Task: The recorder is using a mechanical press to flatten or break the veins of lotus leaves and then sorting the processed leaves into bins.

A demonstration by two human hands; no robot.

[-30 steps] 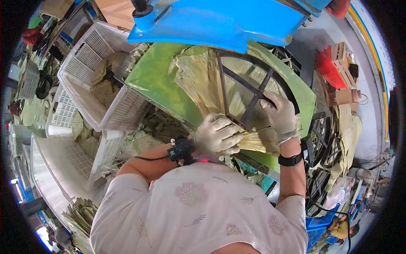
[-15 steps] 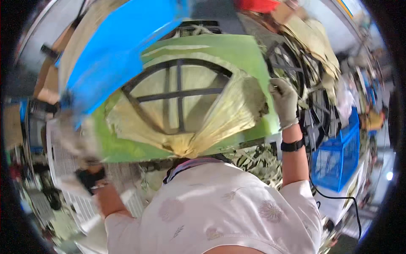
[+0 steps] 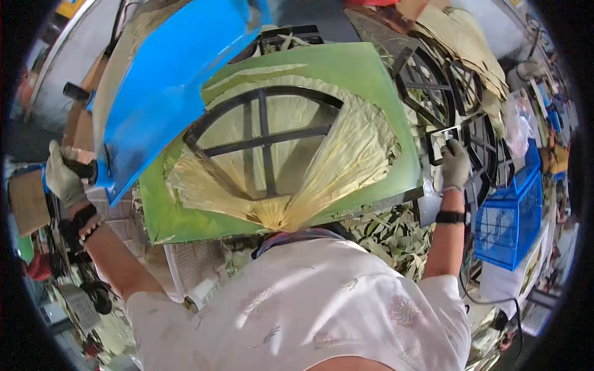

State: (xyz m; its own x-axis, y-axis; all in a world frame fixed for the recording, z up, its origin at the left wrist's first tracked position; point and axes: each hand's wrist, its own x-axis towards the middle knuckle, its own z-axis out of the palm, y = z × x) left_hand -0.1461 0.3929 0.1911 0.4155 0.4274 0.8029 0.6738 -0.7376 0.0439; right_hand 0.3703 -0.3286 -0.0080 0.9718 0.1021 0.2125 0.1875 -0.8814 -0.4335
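My left hand (image 3: 65, 176), in a pale glove, is closed round the black handle (image 3: 84, 169) at the near end of a large blue panel or blade arm (image 3: 167, 93). This arm is raised over the left of a green board (image 3: 362, 65). On the board lies a pleated, dried yellowish palm leaf (image 3: 356, 145), its gathered stem end toward me. A black fan-shaped frame with crossed bars (image 3: 264, 137) rests on top of the leaf. Right of the board, my gloved right hand (image 3: 456, 166) is closed at a small black-rimmed piece with shiny metal (image 3: 442, 144); its grip is partly hidden.
More black frames (image 3: 427, 86) and a stack of dried leaves (image 3: 464, 40) are at the far right. A blue plastic basket (image 3: 510, 216) stands to the right, with a black cable (image 3: 495, 302) below it. Leaf scraps (image 3: 390, 241) lie under the board's near edge, beside a white crate (image 3: 192, 263).
My left hand has moved left and away from me, from beside the board to the black handle. My right hand has moved right and toward me, off the board's edge to the black-rimmed piece.
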